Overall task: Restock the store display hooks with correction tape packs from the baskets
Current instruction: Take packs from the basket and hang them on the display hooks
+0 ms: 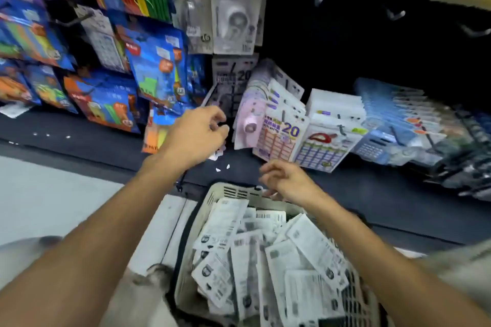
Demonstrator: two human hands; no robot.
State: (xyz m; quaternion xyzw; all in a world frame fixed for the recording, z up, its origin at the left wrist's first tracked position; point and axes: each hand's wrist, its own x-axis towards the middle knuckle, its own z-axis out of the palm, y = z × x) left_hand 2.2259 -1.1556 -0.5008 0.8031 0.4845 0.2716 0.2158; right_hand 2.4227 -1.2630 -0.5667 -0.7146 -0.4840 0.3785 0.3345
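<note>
- Beige plastic forms the slotted basket (pixel 228 191) seen at 6 o'clock, and it is filled with correction tape packs (pixel 268 257) lying face down in a loose heap, barcodes up.
- More packs (pixel 281 125) are seen hung in rows on display hooks at 1 o'clock, just above the dark shelf base (pixel 372 202).
- The left hand (pixel 196 135) is held at centre frame, just left of the hung packs; its fingers are curled together, and a small white scrap appears to be pinched beneath them, though blur keeps this uncertain.
- The right hand (pixel 287 180) is held over the basket's far rim, fingers loosely curled; whether anything is gripped cannot be told.
- Blue toy packets (pixel 156 66) are hung at 10 o'clock.
- White paper scraps (pixel 223 168) are scattered on the shelf base between the hands.
</note>
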